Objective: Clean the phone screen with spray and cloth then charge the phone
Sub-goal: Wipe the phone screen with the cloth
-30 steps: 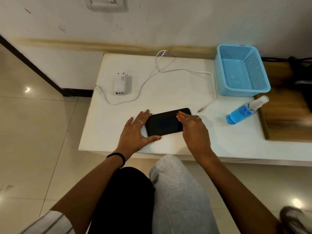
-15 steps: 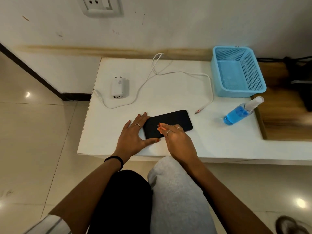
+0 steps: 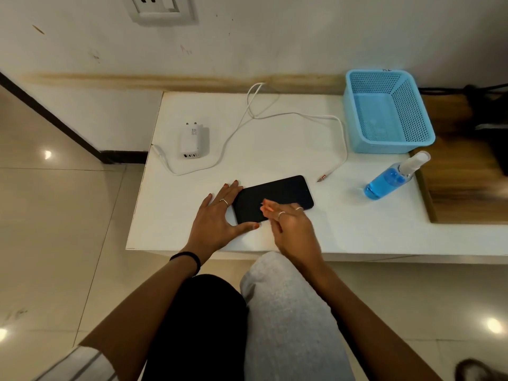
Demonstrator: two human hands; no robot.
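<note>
A black phone (image 3: 277, 192) lies screen up near the front edge of the white table (image 3: 357, 229). My left hand (image 3: 214, 221) braces its left end, thumb along the near edge and fingers spread past the far corner. Over the phone's near middle, my right hand (image 3: 294, 232) rests its fingertips on the glass with nothing visible in it. To the right lies a spray bottle (image 3: 384, 181) of blue liquid on its side. A white charger adapter (image 3: 192, 141) and a white cable (image 3: 291, 114) lie behind the phone, the cable's plug (image 3: 322, 177) just off its right end. No cloth is plainly visible.
A light blue mesh basket (image 3: 423, 116) stands at the back right, beside a wooden board (image 3: 453, 193). A wall socket (image 3: 160, 6) sits above the table's left part. Grey fabric (image 3: 286, 312) covers my right knee below the table edge. Tiled floor lies to the left.
My right hand slid left along the screen from the phone's right end to its middle. My left hand stayed on the left end. The view tilted up a little.
</note>
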